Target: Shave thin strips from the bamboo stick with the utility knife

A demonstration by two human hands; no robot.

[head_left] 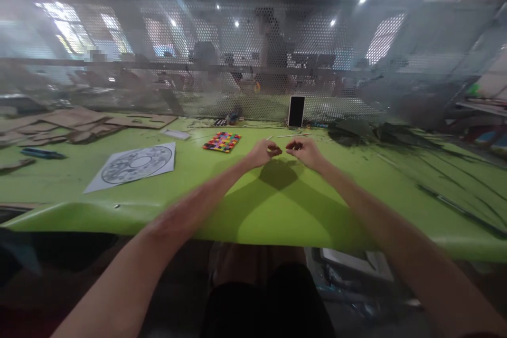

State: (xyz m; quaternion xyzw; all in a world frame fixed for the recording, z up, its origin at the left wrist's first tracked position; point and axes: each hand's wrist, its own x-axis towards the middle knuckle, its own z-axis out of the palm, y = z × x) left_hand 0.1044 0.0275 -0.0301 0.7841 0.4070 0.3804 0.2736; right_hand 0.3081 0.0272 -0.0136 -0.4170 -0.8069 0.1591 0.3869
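Note:
Both my arms reach out over a bright green table [277, 211]. My left hand [262, 152] and my right hand [306, 151] meet above the table's middle, fingertips close together in pinches. Whatever they pinch is too small and blurred to name. A multicoloured tile block [222, 142] lies just left of my left hand. A thin pale stick [293, 135] lies behind my hands. A black phone [296, 111] stands upright against the mesh wall behind them.
A white sheet with a round grey pattern [134, 165] lies to the left. Brown cardboard pieces [75, 121] cover the far left, with a blue tool [41, 153] nearby. Dark scraps [364, 132] lie at the right. A perforated metal screen [253, 63] closes the back.

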